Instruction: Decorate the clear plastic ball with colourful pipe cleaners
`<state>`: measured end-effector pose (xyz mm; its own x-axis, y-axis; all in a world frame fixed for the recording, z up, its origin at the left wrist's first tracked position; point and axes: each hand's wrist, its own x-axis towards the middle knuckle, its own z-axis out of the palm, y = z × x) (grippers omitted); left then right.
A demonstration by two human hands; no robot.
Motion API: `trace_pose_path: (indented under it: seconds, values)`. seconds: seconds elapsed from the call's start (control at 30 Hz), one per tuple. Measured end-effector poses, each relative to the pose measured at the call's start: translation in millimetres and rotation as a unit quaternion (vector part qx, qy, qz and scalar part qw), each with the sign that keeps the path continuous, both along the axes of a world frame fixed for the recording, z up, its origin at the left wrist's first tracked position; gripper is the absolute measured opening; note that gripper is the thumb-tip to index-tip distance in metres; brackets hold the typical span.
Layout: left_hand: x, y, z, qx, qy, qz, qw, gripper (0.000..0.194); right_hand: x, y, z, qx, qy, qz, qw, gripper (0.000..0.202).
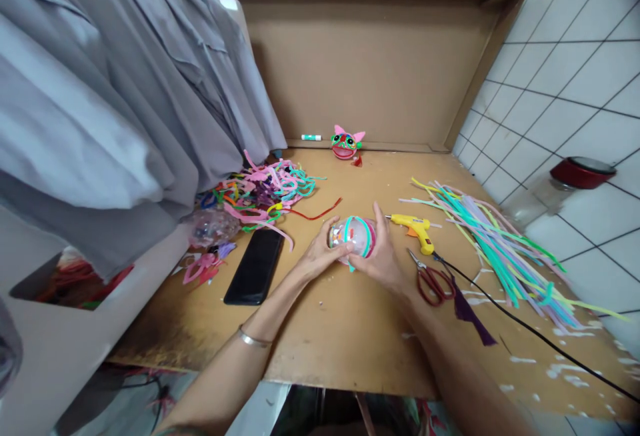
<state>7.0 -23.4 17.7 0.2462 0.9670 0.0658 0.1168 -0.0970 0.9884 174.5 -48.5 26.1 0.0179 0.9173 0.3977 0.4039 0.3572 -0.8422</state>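
Near the middle of the wooden table, a round clear ball with turquoise and pink bands is held between both hands. My left hand grips its left side, thumb across the front. Against its right side rests my right hand, index finger pointing up and away, thumb on the lower front. Just right of the hands lie a yellow glue gun with a black cord and red-handled scissors. A black phone lies to the left of my left hand.
Tangled coloured pipe cleaners pile at the left, straight ones at the right. A small decorated cat-like face and a glue stick sit before the cardboard. Grey cloth hangs at left; a red-lidded jar stands right.
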Motion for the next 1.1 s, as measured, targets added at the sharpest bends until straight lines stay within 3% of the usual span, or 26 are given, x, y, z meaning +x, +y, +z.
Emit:
trace_pose_path:
  seconds: [0.13, 0.23, 0.57, 0.67, 0.8, 0.97, 1.1]
  values:
    - [1.0, 0.1, 2.8, -0.006, -0.02, -0.018, 1.0, 0.07, -4.0, -2.8, 1.0, 0.011, -0.005, -0.009, 1.0, 0.106]
    - [2.9, 0.3, 2.2, 0.0, -0.033, 0.002, 0.999, 0.063, -5.5, -3.5, 1.8, 0.023, -0.007, -0.014, 1.0, 0.103]
    - [5.2, 4.6, -1.3, -0.034, -0.076, 0.084, 0.993, 0.065, -11.4, -1.6, -4.9, 0.017, 0.026, -0.02, 0.999, 0.094]
    - [6.9, 4.2, 0.6, -0.055, -0.109, 0.104, 0.987, 0.065, -15.2, -3.1, -6.1, 0.028, 0.043, -0.078, 0.996, 0.08]
    - [11.1, 1.4, 6.4, -0.088, -0.164, 0.106, 0.977, 0.064, -18.1, -8.5, -3.9, 0.092, -0.007, -0.134, 0.987, 0.041]
    - [14.4, -2.1, 13.2, -0.104, -0.183, 0.105, 0.972, 0.061, -17.2, -14.1, -6.2, 0.198, -0.127, -0.073, 0.969, 0.005]
    - [13.5, 0.0, 12.4, -0.102, -0.18, 0.129, 0.97, 0.058, -16.5, -15.1, -10.7, 0.22, -0.167, -0.041, 0.96, 0.013]
